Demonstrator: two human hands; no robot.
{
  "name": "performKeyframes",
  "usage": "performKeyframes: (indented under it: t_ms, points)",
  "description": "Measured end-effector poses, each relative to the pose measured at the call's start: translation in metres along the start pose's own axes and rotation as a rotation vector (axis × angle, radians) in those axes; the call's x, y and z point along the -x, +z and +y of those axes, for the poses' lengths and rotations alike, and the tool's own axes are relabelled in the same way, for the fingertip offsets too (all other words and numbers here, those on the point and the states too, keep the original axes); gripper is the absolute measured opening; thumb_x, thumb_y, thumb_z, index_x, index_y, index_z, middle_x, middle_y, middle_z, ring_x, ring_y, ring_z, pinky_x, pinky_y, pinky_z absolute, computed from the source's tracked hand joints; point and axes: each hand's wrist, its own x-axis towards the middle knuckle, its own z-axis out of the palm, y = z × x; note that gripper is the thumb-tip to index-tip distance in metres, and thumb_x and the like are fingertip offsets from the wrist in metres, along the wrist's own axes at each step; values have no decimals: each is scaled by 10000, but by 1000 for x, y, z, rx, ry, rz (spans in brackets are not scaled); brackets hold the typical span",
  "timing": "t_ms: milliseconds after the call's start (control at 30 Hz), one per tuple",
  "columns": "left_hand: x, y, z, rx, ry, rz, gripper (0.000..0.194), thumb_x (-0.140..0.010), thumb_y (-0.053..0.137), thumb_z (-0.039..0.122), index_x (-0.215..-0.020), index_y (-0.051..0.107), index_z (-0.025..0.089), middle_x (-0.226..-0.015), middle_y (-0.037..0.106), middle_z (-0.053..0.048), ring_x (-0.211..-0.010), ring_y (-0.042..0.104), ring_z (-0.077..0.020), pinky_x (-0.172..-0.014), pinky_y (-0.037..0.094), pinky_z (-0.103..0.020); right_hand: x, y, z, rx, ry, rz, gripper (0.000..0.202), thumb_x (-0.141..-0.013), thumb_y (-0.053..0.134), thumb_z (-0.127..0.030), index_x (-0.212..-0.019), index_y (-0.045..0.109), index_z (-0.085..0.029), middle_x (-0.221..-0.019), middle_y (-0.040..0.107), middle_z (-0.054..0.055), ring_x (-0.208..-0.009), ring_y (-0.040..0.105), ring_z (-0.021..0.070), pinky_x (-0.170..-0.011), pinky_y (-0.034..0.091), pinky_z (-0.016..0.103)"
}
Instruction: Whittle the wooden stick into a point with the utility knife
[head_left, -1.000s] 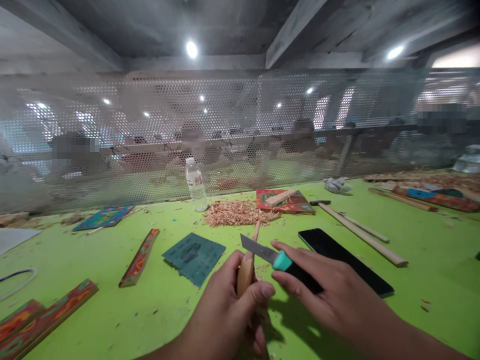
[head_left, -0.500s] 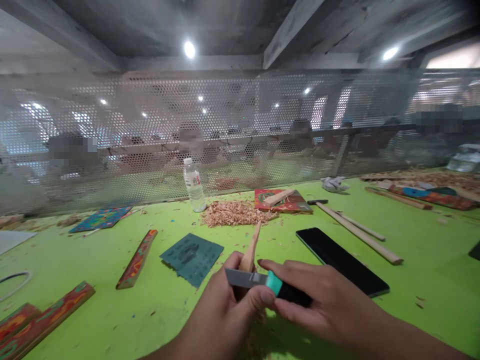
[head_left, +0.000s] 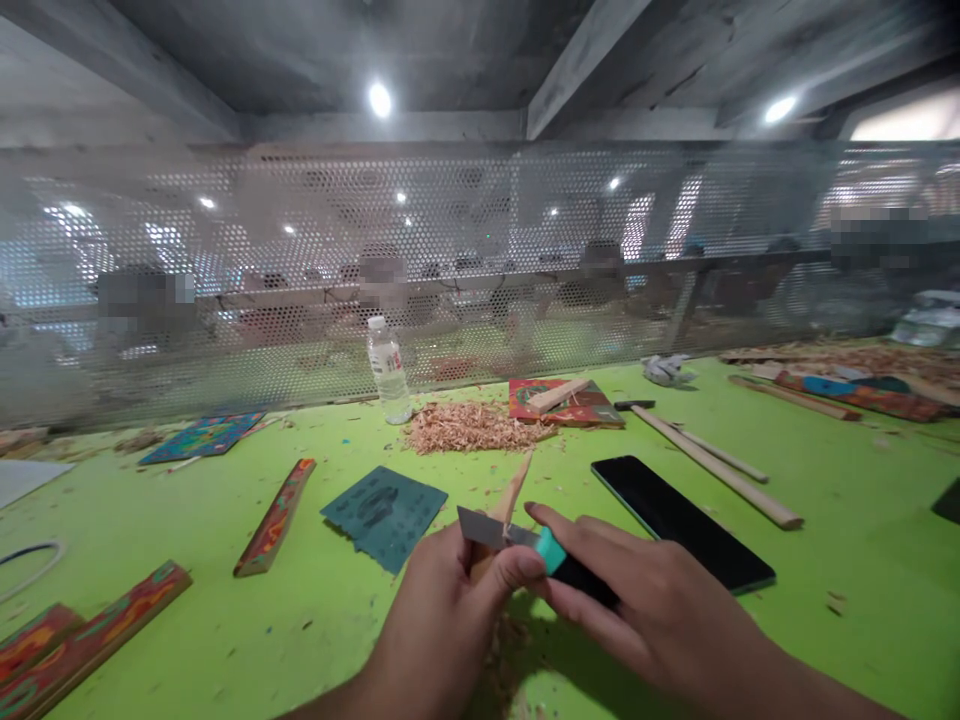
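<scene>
My left hand [head_left: 454, 605] is closed round a pale piece of wood [head_left: 514, 490] whose tapered end points up and away from me. My right hand [head_left: 645, 600] grips a utility knife [head_left: 553, 552] with a black and teal handle. Its wide blade [head_left: 481, 527] lies across the wood, with a small curl of shaving at the blade. My left thumb presses near the knife's teal part. The lower end of the wood is hidden in my left hand. Loose shavings [head_left: 510, 640] lie on the table under my hands.
On the green table [head_left: 337, 640] are green sandpaper [head_left: 384, 515], a black phone [head_left: 679, 520], a shavings heap [head_left: 469, 428], a water bottle [head_left: 388, 372], a hammer [head_left: 720, 468] and painted wood strips [head_left: 275, 518]. A perforated metal screen [head_left: 465, 220] stands behind, with blurred people beyond it.
The knife blade has shifted slightly up the wood and right, and a shaving now curls at it. The wood's tip leans more to the right.
</scene>
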Motion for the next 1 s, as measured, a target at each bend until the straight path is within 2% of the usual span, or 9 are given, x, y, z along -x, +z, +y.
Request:
performKeyframes:
  t_ms: [133, 200, 267, 367, 467, 600, 700, 833, 1000]
  points:
    - [-2, -2, 1, -55, -37, 26, 444, -925, 711, 567, -700, 603, 200, -661, 495, 37, -656, 412, -152, -630, 370, -281, 1, 4, 1, 20, 10, 88, 472, -1141, 411, -413, -1466, 597, -125, -1053, 817, 144, -838, 822, 294, -655, 674, 404]
    - [-1, -4, 0, -78, -50, 33, 487, -921, 695, 601, -677, 522, 218, -658, 402, 54, -646, 360, -144, -601, 322, -281, 1, 6, 4, 7, 37, 170, 471, -1141, 423, -446, -1471, 596, -157, -1124, 813, 148, -930, 818, 301, -737, 676, 418]
    - [-1, -4, 0, -68, -72, 18, 491, -923, 671, 628, -702, 494, 226, -675, 366, 57, -648, 340, -144, -588, 289, -284, 1, 5, 8, -16, 65, 232, 444, -1131, 467, -450, -1459, 609, -186, -1237, 794, 153, -1067, 796, 311, -858, 663, 434]
    - [1, -5, 3, -32, -75, -7, 499, -907, 678, 652, -720, 495, 228, -681, 366, 57, -652, 339, -146, -596, 295, -283, 0, 1, 11, -49, 71, 210, 433, -1112, 518, -427, -1468, 612, -199, -1277, 784, 152, -1097, 786, 312, -904, 659, 449]
    - [2, -6, 7, -6, -46, -23, 505, -871, 724, 677, -758, 574, 208, -716, 459, 34, -703, 407, -163, -657, 358, -285, -2, -3, 10, -68, 19, 105, 431, -1092, 543, -376, -1462, 628, -171, -1179, 811, 155, -955, 814, 300, -827, 684, 441]
    - [4, -7, 4, 55, -19, -121, 497, -895, 700, 680, -848, 647, 188, -840, 600, -27, -826, 525, -213, -763, 423, -314, -5, -7, 8, -93, -78, -11, 400, -1059, 567, -288, -1404, 670, -112, -1022, 825, 138, -820, 816, 268, -727, 690, 378]
    - [5, -6, 0, 73, -12, -137, 462, -909, 693, 641, -824, 641, 190, -848, 598, -29, -831, 525, -214, -768, 420, -313, -5, -7, 6, -70, -97, -28, 405, -1057, 566, -279, -1408, 663, -100, -989, 814, 128, -805, 812, 268, -682, 678, 368]
    - [4, -6, -2, 2, -44, -69, 409, -899, 709, 566, -757, 624, 191, -795, 574, -12, -809, 501, -204, -740, 397, -300, -2, -3, 3, 13, -78, 28, 426, -1113, 462, -340, -1431, 626, -109, -928, 791, 104, -736, 793, 266, -563, 630, 370]
    - [1, -3, 2, -45, -50, -55, 430, -903, 680, 588, -760, 608, 189, -747, 498, 20, -730, 416, -168, -679, 359, -290, 1, -2, -1, 119, -109, 65, 461, -1160, 346, -388, -1441, 564, -95, -955, 793, 108, -737, 800, 251, -544, 617, 361]
